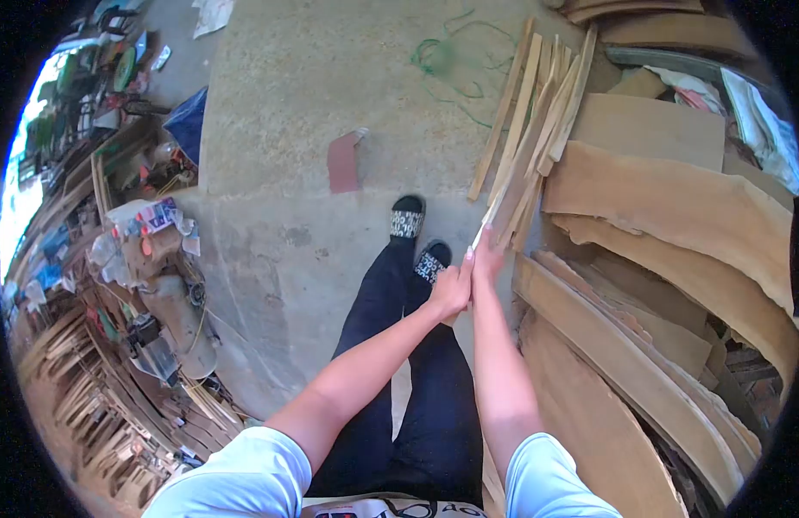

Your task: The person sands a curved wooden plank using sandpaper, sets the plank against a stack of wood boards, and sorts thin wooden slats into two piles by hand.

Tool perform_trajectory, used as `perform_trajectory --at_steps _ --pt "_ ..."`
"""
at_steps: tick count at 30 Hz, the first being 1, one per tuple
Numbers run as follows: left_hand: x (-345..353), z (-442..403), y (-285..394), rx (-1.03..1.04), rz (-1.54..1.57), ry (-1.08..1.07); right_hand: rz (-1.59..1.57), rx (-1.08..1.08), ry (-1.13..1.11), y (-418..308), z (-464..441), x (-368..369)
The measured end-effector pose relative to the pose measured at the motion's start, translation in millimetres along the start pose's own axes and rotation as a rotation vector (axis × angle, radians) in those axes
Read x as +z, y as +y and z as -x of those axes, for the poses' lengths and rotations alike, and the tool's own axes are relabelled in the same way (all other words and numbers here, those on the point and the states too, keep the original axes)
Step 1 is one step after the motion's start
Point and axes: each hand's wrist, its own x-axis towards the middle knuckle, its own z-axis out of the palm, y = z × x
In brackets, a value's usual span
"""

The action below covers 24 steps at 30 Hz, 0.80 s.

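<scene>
My left hand (452, 290) is closed around a long thin wooden strip (508, 187) in front of my legs. Just beyond it, my right hand (486, 255) grips the same strip, with the two hands close together. The strip slants away to the upper right, over a bundle of similar wooden strips (529, 73) lying on the floor. Its far end blends into that bundle, so I cannot tell exactly where it stops. My fingers partly hide the near part of the strip.
Stacked wide wooden boards (658, 186) line the right side. A green string tangle (434, 56) and a reddish-brown sheet (343, 162) lie on the concrete floor (278, 112). To the left are a cluttered bench with a machine (170, 302) and piled wood pieces (80, 363).
</scene>
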Motion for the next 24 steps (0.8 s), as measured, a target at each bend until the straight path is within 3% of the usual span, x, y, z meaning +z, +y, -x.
perform_trajectory --at_steps 3,5,8,13,15,17,19,24 --pt "-25.4 28.6 -5.4 -0.13 0.079 -0.078 -0.044 -0.002 -0.097 28.3 22.5 10.0" --pt "-42.4 37.2 -25.7 -0.074 0.067 -0.011 -0.005 0.043 -0.145 39.2 39.8 24.0" --pt "-82.8 55.5 -50.6 -0.175 0.162 -0.042 -0.063 0.094 -0.352 34.7 87.5 34.5" --pt "-152.2 64.7 -122.4 -0.143 0.529 -0.132 -0.026 -0.019 -0.324 35.6 150.2 94.2" --pt "-182.8 67.7 -146.9 0.011 0.462 -0.151 0.033 -0.104 -0.395 23.9 177.6 106.1" --pt "-211.3 73.1 -159.2 0.007 0.528 -0.172 0.053 -0.103 -0.465 13.9 195.7 128.4" --pt "-241.9 86.9 -153.7 -0.044 0.363 -0.004 0.09 -0.111 -0.555 -10.0 221.1 140.6" --pt "-310.6 98.2 -157.0 -0.04 0.303 0.096 0.139 -0.146 -0.613 -57.9 275.4 187.9"
